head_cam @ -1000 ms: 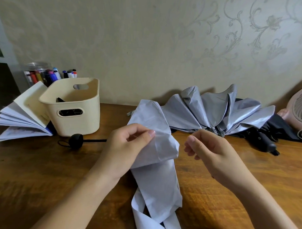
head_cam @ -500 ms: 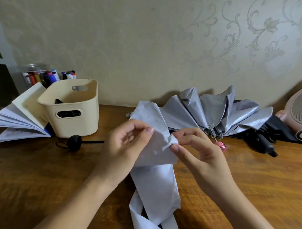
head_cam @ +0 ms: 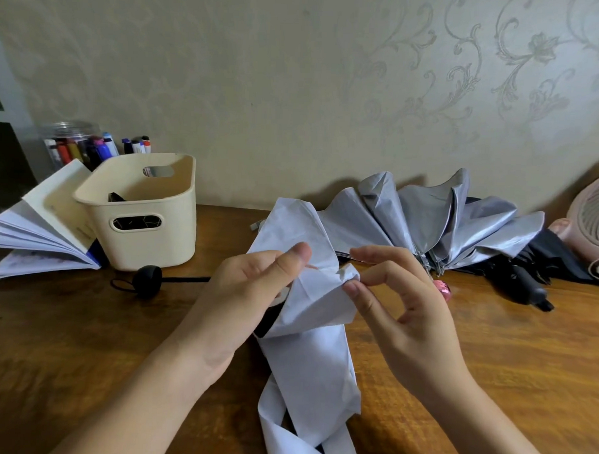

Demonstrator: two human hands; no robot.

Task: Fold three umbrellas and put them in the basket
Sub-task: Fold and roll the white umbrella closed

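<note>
**A:** Which step is in hand?

**B:** Folding the pale umbrella (head_cam: 307,359). It lies near the front edge of the table (head_cam: 83,338), its canopy half gathered between both hands. The left hand (head_cam: 251,293) grips the bunched fabric with the thumb on top. The right hand (head_cam: 407,315) pinches the edge of one pleat between thumb and forefinger, its other fingers loosely curled.

**A:** And the rest?

**B:** The silver umbrella (head_cam: 427,214) lies fanned out by the wall, with a black umbrella (head_cam: 523,285) just beside it. The basket (head_cam: 148,235) stands well to the left. Something dark sits inside it, but I cannot tell what.

**A:** So it's early on?

**B:** I'd judge so. Next, the pleats need laying flat in one direction, then wrapping tightly. The fabric looks thin and likely to slip, so the left hand should hold firm while the right works.
</note>
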